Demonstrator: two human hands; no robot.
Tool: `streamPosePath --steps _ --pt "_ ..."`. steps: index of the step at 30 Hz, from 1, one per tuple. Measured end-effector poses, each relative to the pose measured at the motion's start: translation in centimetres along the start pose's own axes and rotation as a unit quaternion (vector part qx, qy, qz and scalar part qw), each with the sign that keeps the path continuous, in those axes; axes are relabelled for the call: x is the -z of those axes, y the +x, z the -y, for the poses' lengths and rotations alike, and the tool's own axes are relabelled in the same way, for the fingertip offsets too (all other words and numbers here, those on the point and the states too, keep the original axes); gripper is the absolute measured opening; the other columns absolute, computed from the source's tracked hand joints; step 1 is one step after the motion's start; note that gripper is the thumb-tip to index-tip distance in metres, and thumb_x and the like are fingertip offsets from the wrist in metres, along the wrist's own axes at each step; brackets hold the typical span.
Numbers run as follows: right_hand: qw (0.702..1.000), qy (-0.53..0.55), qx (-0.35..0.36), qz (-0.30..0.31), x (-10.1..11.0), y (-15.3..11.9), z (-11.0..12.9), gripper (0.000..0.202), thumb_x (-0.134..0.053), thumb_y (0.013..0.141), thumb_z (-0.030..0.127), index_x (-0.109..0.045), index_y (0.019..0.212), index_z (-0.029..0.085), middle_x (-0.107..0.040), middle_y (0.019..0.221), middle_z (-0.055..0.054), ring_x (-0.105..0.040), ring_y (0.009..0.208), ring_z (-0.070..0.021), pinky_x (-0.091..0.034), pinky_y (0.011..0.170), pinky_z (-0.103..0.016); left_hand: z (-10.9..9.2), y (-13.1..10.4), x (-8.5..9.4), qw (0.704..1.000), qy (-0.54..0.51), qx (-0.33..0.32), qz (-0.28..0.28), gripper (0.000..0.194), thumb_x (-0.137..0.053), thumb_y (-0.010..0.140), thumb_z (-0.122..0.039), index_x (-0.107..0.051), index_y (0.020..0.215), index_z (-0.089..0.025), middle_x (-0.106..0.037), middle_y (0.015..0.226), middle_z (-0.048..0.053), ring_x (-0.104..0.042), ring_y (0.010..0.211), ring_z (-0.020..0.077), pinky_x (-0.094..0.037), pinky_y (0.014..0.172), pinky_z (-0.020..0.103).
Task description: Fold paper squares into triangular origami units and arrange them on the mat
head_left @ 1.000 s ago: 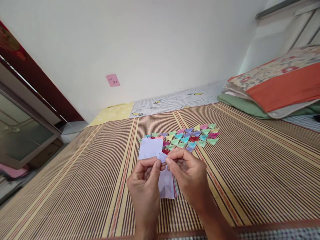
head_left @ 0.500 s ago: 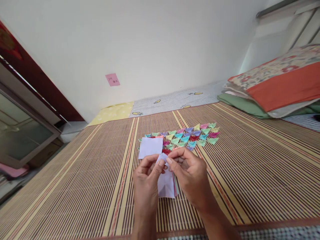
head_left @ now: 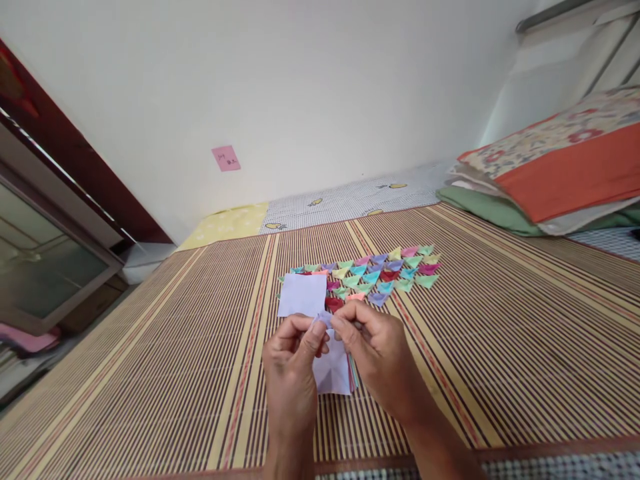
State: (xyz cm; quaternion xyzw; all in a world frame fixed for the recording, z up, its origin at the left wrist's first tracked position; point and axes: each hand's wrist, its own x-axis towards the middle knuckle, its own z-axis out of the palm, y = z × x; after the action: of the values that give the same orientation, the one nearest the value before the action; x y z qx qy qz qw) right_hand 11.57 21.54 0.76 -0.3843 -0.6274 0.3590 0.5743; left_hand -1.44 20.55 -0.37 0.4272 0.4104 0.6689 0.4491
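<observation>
Between my two hands is a small folded piece of lavender paper (head_left: 325, 319), partly hidden by fingers. My left hand (head_left: 295, 353) pinches its left side between thumb and forefinger. On the other side, my right hand (head_left: 373, 343) grips it with thumb and fingertips. Below the hands lies a stack of coloured paper (head_left: 333, 372), a creased lavender sheet on top and other colours showing at its right edge. A flat lavender square sheet (head_left: 301, 295) rests just beyond my left hand. Past it, rows of small folded paper pieces (head_left: 371, 277) in many colours spread out, some covered by the square.
Everything lies on a striped bamboo mat (head_left: 175, 373). Folded bedding with an orange and floral cover (head_left: 565, 167) is piled at the right. A white wall (head_left: 320, 100) with a pink note (head_left: 227, 158) stands behind. A glass-fronted cabinet (head_left: 45, 253) is at the left.
The folded paper has shifted slightly between my fingers and looks smaller now. My right hand has moved a little left and down. The sheets and folded pieces on the mat stay put.
</observation>
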Motion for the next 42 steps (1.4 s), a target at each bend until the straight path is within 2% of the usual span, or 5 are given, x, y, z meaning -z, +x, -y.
streamPosePath --steps 11,24,34,39,42 --pt "0.997 0.045 -0.044 0.033 0.2 0.1 0.1 0.029 -0.057 0.100 0.035 -0.061 0.076 0.020 -0.057 0.067 0.002 -0.050 0.060 -0.0129 -0.040 0.056 -0.025 0.1 0.0 -0.4 1.000 -0.007 -0.027 0.000 0.021 -0.082 0.086 -0.030 -0.070 0.073 -0.019 -0.063 0.066 -0.004 -0.057 0.065 0.0103 -0.047 0.068 0.021" --pt "1.000 -0.003 0.016 -0.015 -0.4 -0.1 0.5 0.025 -0.055 0.101 0.029 -0.062 0.079 0.020 -0.062 0.070 0.000 -0.058 0.067 -0.0157 -0.043 0.061 -0.027 -0.5 -0.1 -0.8 0.998 -0.060 0.013 0.000 0.024 -0.083 0.084 -0.036 -0.070 0.075 -0.018 -0.063 0.066 -0.002 -0.056 0.064 0.0113 -0.048 0.066 0.022" --pt "1.000 -0.006 0.013 0.026 -0.2 0.2 -0.4 0.026 -0.055 0.101 0.028 -0.058 0.077 0.020 -0.058 0.069 0.002 -0.054 0.066 -0.0147 -0.040 0.062 -0.027 0.1 0.4 0.0 1.000 -0.020 -0.002 0.010 0.028 -0.076 0.092 -0.033 -0.063 0.071 -0.018 -0.059 0.064 -0.004 -0.053 0.061 0.0100 -0.045 0.063 0.020" --pt "0.998 -0.005 0.020 0.053 0.5 0.4 -0.4 0.024 -0.053 0.103 0.025 -0.062 0.082 0.020 -0.059 0.073 0.002 -0.053 0.066 -0.0141 -0.040 0.063 -0.026 -0.6 0.3 -0.3 0.999 -0.036 0.013 0.038 0.022 -0.065 0.099 -0.041 -0.070 0.097 -0.020 -0.068 0.076 -0.001 -0.062 0.069 0.0117 -0.049 0.069 0.022" --pt "0.996 -0.030 0.034 0.070 1.2 0.5 -0.3 0.023 -0.052 0.104 0.022 -0.065 0.085 0.021 -0.061 0.076 0.002 -0.056 0.070 -0.0146 -0.042 0.066 -0.026 -1.1 0.2 -0.2 0.998 -0.036 0.022 0.038 0.016 -0.074 0.093 -0.035 -0.071 0.100 -0.021 -0.071 0.080 0.000 -0.065 0.070 0.0123 -0.052 0.070 0.023"
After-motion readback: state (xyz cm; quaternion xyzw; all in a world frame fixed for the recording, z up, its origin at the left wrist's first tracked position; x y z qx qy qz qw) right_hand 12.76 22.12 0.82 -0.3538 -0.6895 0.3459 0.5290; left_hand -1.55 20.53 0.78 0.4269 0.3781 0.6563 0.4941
